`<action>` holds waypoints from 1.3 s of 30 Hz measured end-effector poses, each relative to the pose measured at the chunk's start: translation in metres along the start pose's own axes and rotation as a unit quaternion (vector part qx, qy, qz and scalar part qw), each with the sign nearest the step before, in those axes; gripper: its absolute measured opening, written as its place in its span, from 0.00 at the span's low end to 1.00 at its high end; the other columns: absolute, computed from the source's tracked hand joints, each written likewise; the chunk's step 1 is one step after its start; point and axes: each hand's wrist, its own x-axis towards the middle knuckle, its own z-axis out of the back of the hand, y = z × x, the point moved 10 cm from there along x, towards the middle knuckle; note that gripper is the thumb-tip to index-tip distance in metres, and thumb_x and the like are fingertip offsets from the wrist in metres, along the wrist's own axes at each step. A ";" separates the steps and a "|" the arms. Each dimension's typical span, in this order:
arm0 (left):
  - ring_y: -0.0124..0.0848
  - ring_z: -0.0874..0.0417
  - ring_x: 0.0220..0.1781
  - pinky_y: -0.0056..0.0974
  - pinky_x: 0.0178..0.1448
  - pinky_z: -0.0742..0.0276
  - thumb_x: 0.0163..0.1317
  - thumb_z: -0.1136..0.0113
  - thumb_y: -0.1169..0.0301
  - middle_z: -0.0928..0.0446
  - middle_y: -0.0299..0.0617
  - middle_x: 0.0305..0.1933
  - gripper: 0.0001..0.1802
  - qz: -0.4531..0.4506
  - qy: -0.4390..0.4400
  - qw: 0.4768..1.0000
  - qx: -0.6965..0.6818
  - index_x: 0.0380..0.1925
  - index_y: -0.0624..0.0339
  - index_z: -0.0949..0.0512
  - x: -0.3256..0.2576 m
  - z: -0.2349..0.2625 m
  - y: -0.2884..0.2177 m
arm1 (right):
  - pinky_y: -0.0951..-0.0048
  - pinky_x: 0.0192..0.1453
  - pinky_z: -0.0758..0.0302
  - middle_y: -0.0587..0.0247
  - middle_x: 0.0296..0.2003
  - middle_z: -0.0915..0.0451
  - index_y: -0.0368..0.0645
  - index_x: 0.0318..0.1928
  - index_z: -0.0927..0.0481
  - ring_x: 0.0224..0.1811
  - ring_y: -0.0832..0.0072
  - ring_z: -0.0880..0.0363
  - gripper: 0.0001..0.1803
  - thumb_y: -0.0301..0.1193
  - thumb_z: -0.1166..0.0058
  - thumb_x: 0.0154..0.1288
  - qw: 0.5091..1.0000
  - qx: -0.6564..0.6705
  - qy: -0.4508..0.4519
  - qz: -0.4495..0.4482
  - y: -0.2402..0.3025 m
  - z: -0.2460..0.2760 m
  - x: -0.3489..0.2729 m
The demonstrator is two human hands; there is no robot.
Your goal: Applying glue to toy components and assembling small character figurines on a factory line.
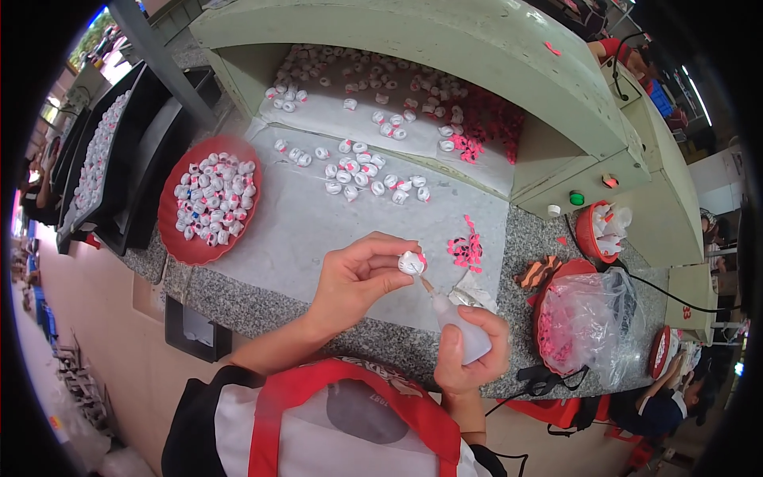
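Observation:
Between the thumb and fingers of my left hand [356,278] is a small white figurine head [411,263] with a touch of pink on its side. My right hand [475,350] wraps round a squeeze bottle [463,330] of pale, translucent plastic. Its thin nozzle points up and left, and the tip is at the figurine head's lower edge; whether it touches I cannot tell. Just right of this lies a loose pile of small pink pieces [465,248] on the white paper sheet [294,238]. Beyond my hands, several more white heads [358,171] are scattered over the sheet.
A red bowl [168,215] of white heads stands at the left, near black trays [131,171]. Behind the sheet is a green machine housing [445,60] with heads and pink pieces inside. At right are a plastic bag [600,318] over a red basket, a red cup [586,230] and a cable.

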 end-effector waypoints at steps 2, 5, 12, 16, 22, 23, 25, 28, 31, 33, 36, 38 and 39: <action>0.34 0.24 0.46 0.33 0.50 0.26 0.49 0.47 0.88 0.29 0.47 0.45 0.17 -0.001 -0.003 1.000 -0.006 0.42 0.72 0.29 0.000 0.000 -0.001 | 0.78 0.26 0.27 0.56 0.24 0.22 0.35 0.34 0.27 0.21 0.73 0.23 0.12 0.25 0.44 0.45 0.999 -0.011 0.035 0.021 0.008 -0.007 0.003; 0.34 0.25 0.47 0.34 0.50 0.26 0.49 0.47 0.88 0.30 0.48 0.45 0.17 -0.006 -0.001 1.000 -0.003 0.42 0.72 0.29 0.000 -0.001 -0.001 | 0.78 0.25 0.28 0.56 0.24 0.22 0.35 0.34 0.27 0.21 0.73 0.23 0.12 0.23 0.44 0.45 0.999 0.005 0.037 0.024 0.009 -0.007 0.004; 0.34 0.26 0.48 0.34 0.50 0.27 0.49 0.48 0.89 0.30 0.48 0.46 0.17 -0.013 0.005 1.000 0.019 0.42 0.72 0.29 0.001 0.001 -0.003 | 0.78 0.24 0.28 0.56 0.25 0.22 0.35 0.33 0.27 0.20 0.73 0.23 0.13 0.22 0.44 0.44 0.995 -0.033 0.079 0.041 0.018 -0.008 0.009; 0.34 0.25 0.47 0.33 0.50 0.27 0.48 0.48 0.89 0.29 0.48 0.46 0.17 -0.002 0.003 1.000 0.008 0.42 0.72 0.29 0.001 0.001 -0.003 | 0.78 0.24 0.28 0.56 0.25 0.22 0.34 0.33 0.27 0.20 0.72 0.23 0.12 0.22 0.44 0.43 0.997 -0.033 0.062 0.039 0.017 -0.004 0.008; 0.34 0.24 0.47 0.33 0.49 0.27 0.48 0.48 0.89 0.29 0.48 0.46 0.17 0.015 0.010 1.000 -0.002 0.41 0.71 0.29 0.001 0.000 0.001 | 0.77 0.24 0.28 0.56 0.25 0.22 0.34 0.33 0.28 0.20 0.72 0.23 0.12 0.21 0.45 0.43 0.997 -0.024 0.055 0.055 0.019 -0.007 0.008; 0.34 0.24 0.47 0.33 0.49 0.27 0.48 0.48 0.89 0.29 0.48 0.46 0.17 0.016 0.011 1.000 -0.001 0.41 0.71 0.29 0.001 0.000 0.001 | 0.77 0.24 0.28 0.57 0.25 0.22 0.34 0.33 0.28 0.20 0.72 0.23 0.12 0.21 0.45 0.43 0.996 -0.024 0.059 0.058 0.019 -0.009 0.009; 0.35 0.24 0.47 0.34 0.49 0.27 0.48 0.48 0.89 0.29 0.48 0.45 0.17 0.021 0.011 1.000 -0.007 0.42 0.71 0.29 0.000 0.001 0.003 | 0.77 0.23 0.28 0.56 0.25 0.22 0.34 0.33 0.28 0.20 0.72 0.23 0.12 0.21 0.45 0.43 0.995 -0.026 0.069 0.063 0.020 -0.011 0.009; 0.37 0.25 0.48 0.36 0.51 0.27 0.49 0.47 0.87 0.28 0.48 0.45 0.18 0.058 0.009 0.998 -0.027 0.42 0.69 0.30 0.000 0.003 0.011 | 0.77 0.23 0.28 0.57 0.25 0.22 0.34 0.33 0.28 0.20 0.72 0.24 0.12 0.21 0.45 0.43 0.994 -0.032 0.073 0.070 0.024 -0.010 0.008; 0.40 0.25 0.49 0.39 0.53 0.28 0.49 0.45 0.85 0.27 0.49 0.45 0.18 0.098 0.007 0.993 -0.065 0.43 0.67 0.30 0.000 0.005 0.021 | 0.77 0.22 0.28 0.57 0.24 0.23 0.33 0.33 0.28 0.19 0.72 0.24 0.13 0.21 0.45 0.43 0.995 -0.034 0.061 0.067 0.022 -0.004 0.007; 0.41 0.25 0.49 0.40 0.54 0.28 0.49 0.44 0.84 0.27 0.49 0.45 0.19 0.105 0.009 0.991 -0.088 0.43 0.66 0.30 0.000 0.006 0.024 | 0.77 0.22 0.29 0.57 0.24 0.23 0.33 0.34 0.28 0.19 0.72 0.24 0.13 0.21 0.45 0.43 0.996 -0.031 0.055 0.064 0.019 -0.003 0.006; 0.41 0.25 0.49 0.40 0.55 0.29 0.49 0.44 0.83 0.27 0.49 0.46 0.18 0.121 0.014 0.984 -0.126 0.43 0.66 0.30 0.001 0.005 0.027 | 0.77 0.22 0.29 0.57 0.24 0.23 0.33 0.34 0.28 0.18 0.72 0.25 0.13 0.21 0.45 0.43 0.995 -0.030 0.051 0.074 0.020 -0.004 0.007; 0.41 0.25 0.49 0.40 0.54 0.28 0.49 0.43 0.83 0.27 0.50 0.46 0.18 0.120 0.024 0.983 -0.134 0.43 0.66 0.30 0.000 0.001 0.026 | 0.77 0.22 0.29 0.57 0.24 0.23 0.33 0.34 0.28 0.18 0.72 0.25 0.13 0.21 0.45 0.43 0.994 -0.039 0.063 0.076 0.022 -0.005 0.008; 0.41 0.25 0.49 0.40 0.54 0.28 0.49 0.43 0.83 0.27 0.50 0.46 0.18 0.120 0.025 0.983 -0.133 0.43 0.66 0.30 0.000 0.001 0.026 | 0.77 0.22 0.29 0.57 0.24 0.23 0.33 0.34 0.28 0.18 0.72 0.25 0.13 0.21 0.45 0.43 0.994 -0.039 0.062 0.076 0.023 -0.004 0.007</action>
